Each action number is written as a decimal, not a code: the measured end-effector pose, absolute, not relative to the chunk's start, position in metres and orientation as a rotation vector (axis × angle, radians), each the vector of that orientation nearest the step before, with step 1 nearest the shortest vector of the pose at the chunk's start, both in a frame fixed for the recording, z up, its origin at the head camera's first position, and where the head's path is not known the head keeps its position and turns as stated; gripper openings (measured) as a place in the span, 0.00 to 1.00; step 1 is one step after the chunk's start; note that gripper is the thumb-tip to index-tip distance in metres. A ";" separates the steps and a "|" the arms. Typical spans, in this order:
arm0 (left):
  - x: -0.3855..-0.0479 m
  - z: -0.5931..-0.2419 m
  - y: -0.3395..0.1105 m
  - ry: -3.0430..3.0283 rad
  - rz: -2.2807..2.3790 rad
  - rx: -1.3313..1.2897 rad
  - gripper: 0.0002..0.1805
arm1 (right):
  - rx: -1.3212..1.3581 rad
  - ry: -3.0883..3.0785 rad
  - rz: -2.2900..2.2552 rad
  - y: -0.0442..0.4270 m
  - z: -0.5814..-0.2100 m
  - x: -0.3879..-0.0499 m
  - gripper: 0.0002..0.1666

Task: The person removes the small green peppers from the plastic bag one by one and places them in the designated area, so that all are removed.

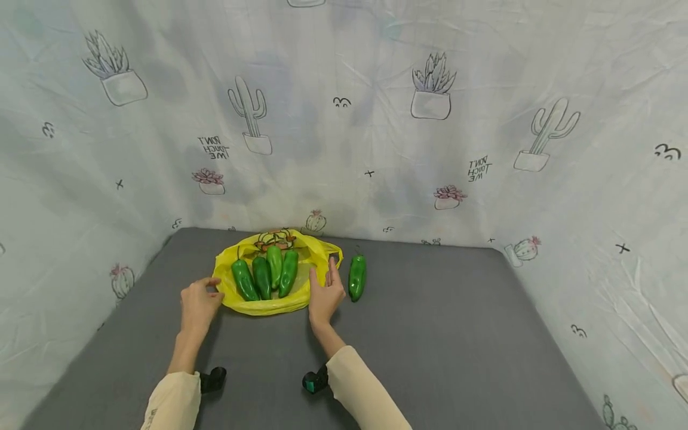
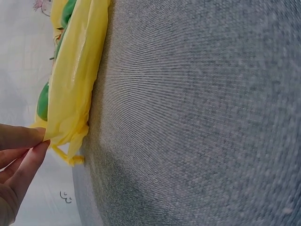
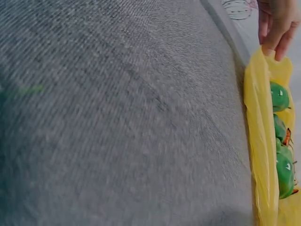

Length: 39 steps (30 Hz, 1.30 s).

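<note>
A yellow plastic bag [image 1: 263,308] lies on the grey table with its mouth spread, holding several green peppers [image 1: 261,278]. At the bag's left edge my left hand [image 1: 200,304] pinches the thin film between thumb and fingertips. The left wrist view shows this pinch close up, the left hand [image 2: 19,162] at the lower left. My right hand [image 1: 325,298] is at the bag's right side, fingers straight and thumb apart from them; whether it touches the film is unclear. In the right wrist view, the left hand [image 3: 278,26] appears at the top, while the right hand is out of frame.
One more green pepper [image 1: 357,278] lies outside the bag, just right of my right hand. The grey tabletop [image 1: 441,334] extends to the right and toward me. A pale curtain [image 1: 355,137] with cactus drawings hangs behind and at both sides.
</note>
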<state>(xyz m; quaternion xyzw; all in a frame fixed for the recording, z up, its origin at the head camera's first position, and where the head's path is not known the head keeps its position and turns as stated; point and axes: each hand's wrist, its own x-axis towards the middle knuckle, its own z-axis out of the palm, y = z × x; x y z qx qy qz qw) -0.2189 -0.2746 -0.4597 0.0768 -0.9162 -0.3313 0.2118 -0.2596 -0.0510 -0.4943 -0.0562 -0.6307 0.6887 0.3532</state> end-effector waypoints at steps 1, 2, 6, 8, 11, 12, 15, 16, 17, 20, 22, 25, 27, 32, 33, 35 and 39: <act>-0.219 -0.461 -0.274 -2.546 -0.922 0.215 0.16 | -0.146 -1.633 1.780 -0.052 -0.495 -0.260 0.31; -0.219 -0.461 -0.274 -2.547 -0.919 0.220 0.16 | -0.142 -1.636 1.771 -0.053 -0.496 -0.260 0.31; -0.219 -0.462 -0.274 -2.540 -0.896 0.229 0.15 | -0.124 -1.643 1.747 -0.056 -0.494 -0.264 0.31; -0.220 -0.462 -0.274 -2.541 -0.887 0.233 0.16 | -0.111 -1.651 1.733 -0.057 -0.492 -0.266 0.32; -0.219 -0.460 -0.275 -2.539 -0.899 0.238 0.16 | -0.104 -1.663 1.728 -0.060 -0.488 -0.269 0.32; -0.219 -0.459 -0.275 -2.541 -0.907 0.242 0.16 | -0.100 -1.664 1.728 -0.062 -0.487 -0.269 0.32; -0.219 -0.458 -0.274 -2.545 -0.928 0.252 0.16 | -0.072 -1.661 1.732 -0.067 -0.485 -0.272 0.33; -0.219 -0.458 -0.274 -2.544 -0.933 0.252 0.16 | -0.062 -1.658 1.735 -0.068 -0.484 -0.273 0.33; -0.220 -0.458 -0.273 -2.543 -0.936 0.252 0.17 | -0.054 -1.660 1.737 -0.070 -0.484 -0.274 0.33; -0.219 -0.459 -0.272 -2.537 -0.944 0.241 0.16 | -0.018 -1.677 1.734 -0.076 -0.486 -0.275 0.32; -0.218 -0.459 -0.272 -2.535 -0.939 0.234 0.16 | 0.011 -1.707 1.725 -0.081 -0.490 -0.275 0.31; -0.214 -0.461 -0.273 -2.534 -0.941 0.234 0.17 | 0.044 -1.757 1.702 -0.088 -0.496 -0.273 0.29; -0.210 -0.462 -0.274 -2.540 -0.943 0.237 0.17 | 0.047 -1.789 1.687 -0.093 -0.500 -0.271 0.29; -0.206 -0.463 -0.276 -2.552 -0.966 0.236 0.17 | 0.060 -1.791 1.706 -0.100 -0.506 -0.266 0.30; -0.207 -0.463 -0.276 -2.552 -0.961 0.234 0.17 | 0.071 -1.790 1.704 -0.100 -0.506 -0.266 0.30; -0.209 -0.462 -0.275 -2.544 -0.959 0.226 0.18 | 0.094 -1.795 1.690 -0.102 -0.507 -0.267 0.30; -0.214 -0.460 -0.273 -2.516 -0.941 0.215 0.18 | 0.122 -1.823 1.624 -0.106 -0.509 -0.271 0.31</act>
